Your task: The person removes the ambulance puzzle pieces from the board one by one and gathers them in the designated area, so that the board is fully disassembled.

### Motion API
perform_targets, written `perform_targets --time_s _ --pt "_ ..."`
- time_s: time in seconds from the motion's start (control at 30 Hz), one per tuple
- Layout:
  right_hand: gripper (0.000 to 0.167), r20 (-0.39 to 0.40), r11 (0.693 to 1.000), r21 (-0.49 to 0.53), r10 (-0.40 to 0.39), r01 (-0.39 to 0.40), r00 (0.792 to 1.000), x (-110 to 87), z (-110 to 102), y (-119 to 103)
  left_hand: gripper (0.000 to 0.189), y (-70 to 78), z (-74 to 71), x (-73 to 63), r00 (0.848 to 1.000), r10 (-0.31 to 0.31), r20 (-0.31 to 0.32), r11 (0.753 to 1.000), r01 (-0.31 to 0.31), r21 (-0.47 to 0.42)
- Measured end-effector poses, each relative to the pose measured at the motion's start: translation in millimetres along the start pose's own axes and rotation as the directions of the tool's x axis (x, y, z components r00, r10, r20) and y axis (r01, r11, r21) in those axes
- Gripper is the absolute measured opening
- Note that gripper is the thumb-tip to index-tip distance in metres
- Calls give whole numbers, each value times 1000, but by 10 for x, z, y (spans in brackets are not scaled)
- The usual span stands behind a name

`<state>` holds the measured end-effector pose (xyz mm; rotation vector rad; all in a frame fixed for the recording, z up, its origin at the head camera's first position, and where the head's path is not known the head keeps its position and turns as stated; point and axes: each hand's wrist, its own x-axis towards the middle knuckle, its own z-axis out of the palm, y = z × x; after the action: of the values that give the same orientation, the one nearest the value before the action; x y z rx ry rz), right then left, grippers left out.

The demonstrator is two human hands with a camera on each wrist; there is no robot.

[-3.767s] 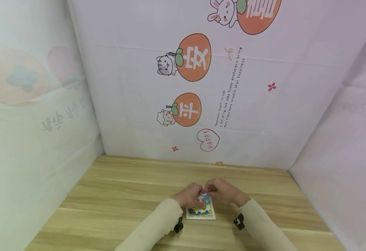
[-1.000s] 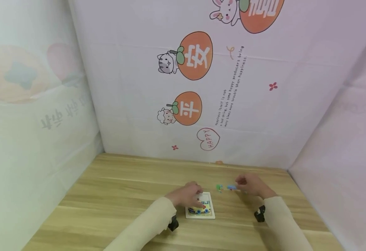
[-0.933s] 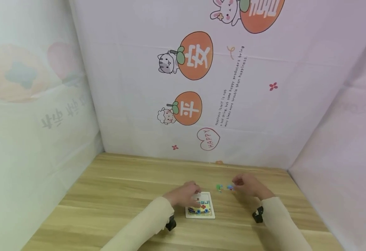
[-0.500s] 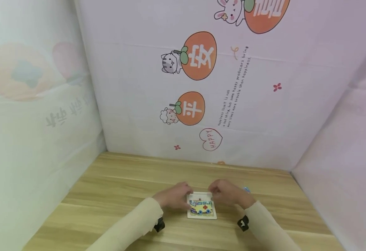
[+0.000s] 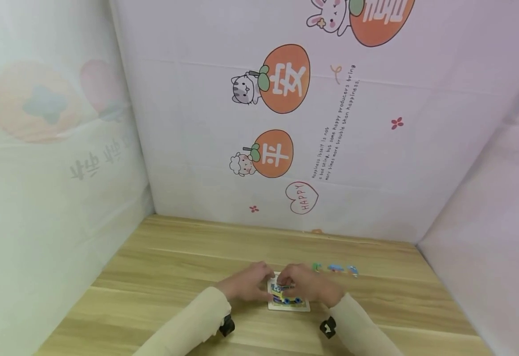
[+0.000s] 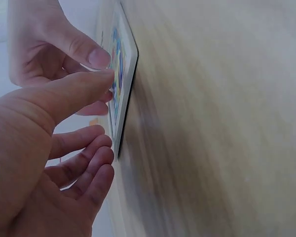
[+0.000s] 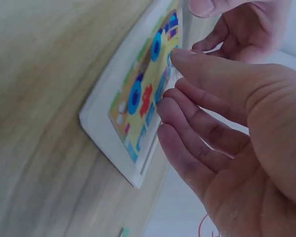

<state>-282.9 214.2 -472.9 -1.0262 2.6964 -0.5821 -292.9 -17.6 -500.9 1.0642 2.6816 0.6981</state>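
Note:
A jigsaw board (image 5: 305, 307) with a white frame and a yellow ambulance picture lies flat on the wooden table. Over its upper part is my right hand (image 5: 306, 284), with thumb and fingertips close together at the picture; whether a puzzle piece is between them I cannot tell. My left hand (image 5: 246, 282) is at the board's left side, thumb extended over the picture and fingers loosely bent by the frame, as the left wrist view shows. Beyond my right hand lie loose puzzle pieces: a green one (image 5: 316, 267), a blue one (image 5: 336, 268) and another blue one (image 5: 353, 271).
The wooden table (image 5: 175, 277) runs back to a white printed cloth wall (image 5: 197, 163). Similar cloth walls stand on the left (image 5: 64, 212) and right (image 5: 499, 222). Each wrist wears a black camera band.
My right hand has come from the loose pieces left to the board, then further over the picture. My left hand has moved slightly back to the board's left edge.

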Motion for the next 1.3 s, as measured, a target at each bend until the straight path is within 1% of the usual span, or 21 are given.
perform_targets --time_s 0.17,0.33,0.5,0.73,0.97,1.1,1.17,1.23,1.3 --pt "24 -24 999 -37 3 -4 1000 -1 47 -7 57 18 29 17 1000 23 3 1000 -23 -5" --pt "26 -36 999 -35 -18 17 999 -3 67 -13 53 65 7 10 999 41 9 999 -41 -15" --pt "26 -51 997 -42 -60 58 997 -5 71 -18 52 69 14 11 1000 15 17 999 -14 -29" --pt "24 -55 998 -40 -43 41 998 -10 87 -28 54 46 43 45 999 -20 33 999 22 -49" --pt "23 -64 1000 3 -23 24 998 12 80 -15 54 26 64 75 999 -34 32 998 35 -42" --pt "17 -81 999 13 -47 49 996 13 52 -21 54 28 63 83 999 -33 30 999 34 -35" --pt "12 -88 997 45 -53 58 995 17 43 -23 53 31 62 83 999 -31 27 999 32 -34" --pt "8 -83 994 99 -35 43 996 21 36 -28 51 35 62 80 999 -30 25 999 31 -39" --pt "8 -78 988 153 -23 35 997 24 37 -27 50 39 58 78 999 -27 22 999 28 -44"
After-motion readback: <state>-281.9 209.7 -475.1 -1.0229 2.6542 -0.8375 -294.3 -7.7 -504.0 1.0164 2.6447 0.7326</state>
